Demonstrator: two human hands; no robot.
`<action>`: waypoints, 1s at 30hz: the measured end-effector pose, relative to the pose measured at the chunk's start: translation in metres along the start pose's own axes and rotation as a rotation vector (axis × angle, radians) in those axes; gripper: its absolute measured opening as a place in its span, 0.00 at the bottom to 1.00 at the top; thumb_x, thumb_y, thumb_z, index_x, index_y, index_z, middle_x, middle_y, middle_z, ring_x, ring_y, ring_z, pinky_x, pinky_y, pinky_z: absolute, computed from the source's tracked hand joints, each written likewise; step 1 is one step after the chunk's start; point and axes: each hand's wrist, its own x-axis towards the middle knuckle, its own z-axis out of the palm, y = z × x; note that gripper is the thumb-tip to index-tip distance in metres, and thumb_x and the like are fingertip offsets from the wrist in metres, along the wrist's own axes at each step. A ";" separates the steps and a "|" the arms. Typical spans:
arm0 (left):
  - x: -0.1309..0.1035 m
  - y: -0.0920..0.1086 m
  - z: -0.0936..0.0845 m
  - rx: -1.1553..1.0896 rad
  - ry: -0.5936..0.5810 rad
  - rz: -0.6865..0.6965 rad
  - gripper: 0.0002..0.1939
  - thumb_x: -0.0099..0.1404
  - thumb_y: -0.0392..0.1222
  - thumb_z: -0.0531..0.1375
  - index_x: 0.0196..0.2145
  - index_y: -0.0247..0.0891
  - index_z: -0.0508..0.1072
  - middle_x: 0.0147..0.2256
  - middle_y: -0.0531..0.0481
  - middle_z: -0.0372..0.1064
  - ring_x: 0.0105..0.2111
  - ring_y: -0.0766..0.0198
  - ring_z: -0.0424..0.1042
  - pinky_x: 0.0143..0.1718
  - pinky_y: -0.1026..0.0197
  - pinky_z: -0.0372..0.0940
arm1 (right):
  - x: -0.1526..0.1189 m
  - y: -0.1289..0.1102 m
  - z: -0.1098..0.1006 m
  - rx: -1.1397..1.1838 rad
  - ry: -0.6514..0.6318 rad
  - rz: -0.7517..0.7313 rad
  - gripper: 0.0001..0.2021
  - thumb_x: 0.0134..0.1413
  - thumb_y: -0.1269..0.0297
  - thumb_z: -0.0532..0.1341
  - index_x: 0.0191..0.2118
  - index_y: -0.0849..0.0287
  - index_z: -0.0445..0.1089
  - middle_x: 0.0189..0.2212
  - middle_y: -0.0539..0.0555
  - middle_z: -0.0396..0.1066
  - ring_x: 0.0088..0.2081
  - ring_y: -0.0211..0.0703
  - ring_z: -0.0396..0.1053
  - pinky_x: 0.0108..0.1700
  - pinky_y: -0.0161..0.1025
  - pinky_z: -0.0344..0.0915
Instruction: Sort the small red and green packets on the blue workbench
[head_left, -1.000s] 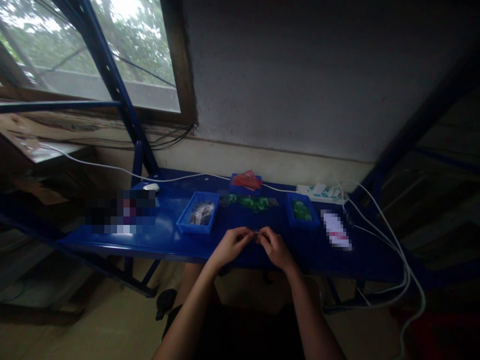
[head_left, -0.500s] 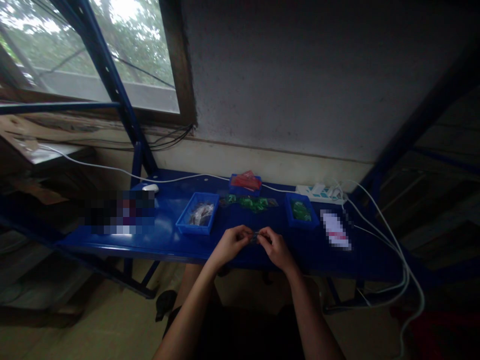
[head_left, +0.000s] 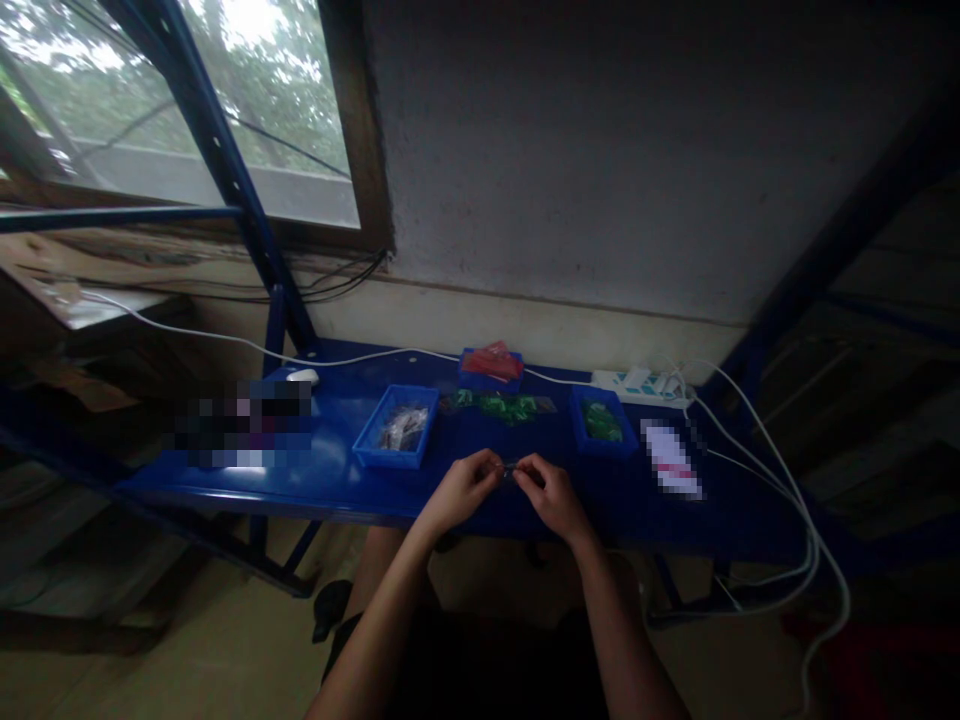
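Between my fingertips is a small clear plastic packet, too small and dark to make out in detail. My left hand pinches its left side, and my right hand pinches the right side, both just above the front of the blue table. Left of my hands stands a blue tray with clear packets in it. Another blue tray, holding green packets, is to the right. Several green packets lie loose in a row beyond my hands.
A small blue tray with red plastic bags sits at the back edge. White power strip and cables run along the right. A white object and blurred-out items are at the left; a pixelated white item lies right.
Both hands stay almost in place, still pinching the small packet. My fingers have shifted only slightly, and the packet's angle differs a little.
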 end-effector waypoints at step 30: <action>-0.001 0.001 0.000 0.005 -0.005 -0.012 0.14 0.62 0.49 0.55 0.30 0.35 0.71 0.26 0.53 0.70 0.27 0.65 0.67 0.29 0.66 0.59 | -0.002 -0.005 -0.005 0.012 -0.032 0.009 0.10 0.56 0.60 0.56 0.26 0.58 0.65 0.22 0.48 0.67 0.25 0.38 0.63 0.29 0.33 0.58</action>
